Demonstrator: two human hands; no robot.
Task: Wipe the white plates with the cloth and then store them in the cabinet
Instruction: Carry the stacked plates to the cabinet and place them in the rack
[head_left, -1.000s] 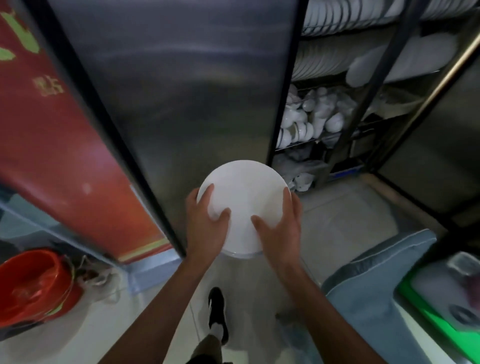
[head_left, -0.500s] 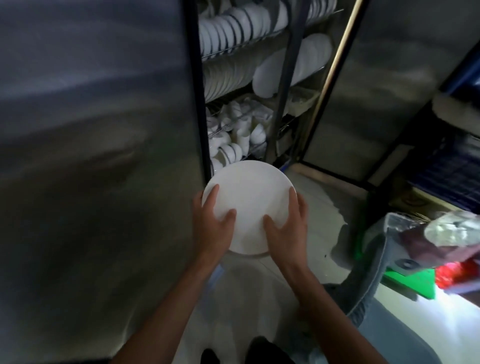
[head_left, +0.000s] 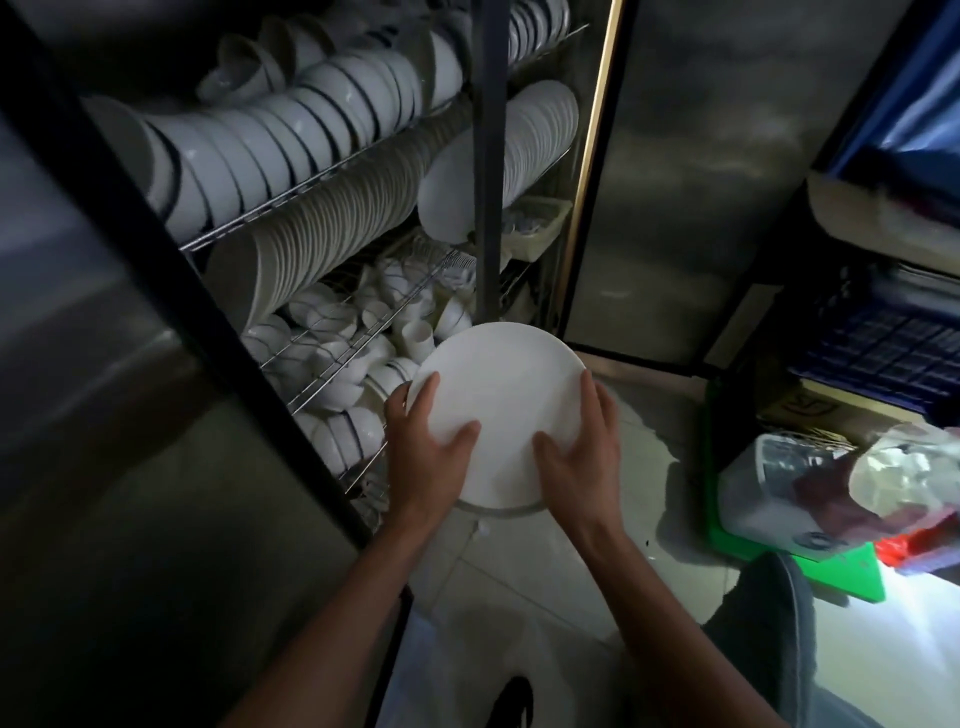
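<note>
The stack of white plates (head_left: 498, 410) is held flat, top face up toward the camera, in front of the open cabinet (head_left: 483, 156) and level with its lower wire shelf of bowls (head_left: 343, 358). Only the top plate shows fully — the ones beneath appear as a thin rim at the near edge, so their number cannot be told. The left hand (head_left: 428, 452) and right hand (head_left: 582, 457) each have a grip on the stack's side, thumbs lying on top, fingers curling under out of sight. The cabinet's dim lower shelves are hard to make out.
</note>
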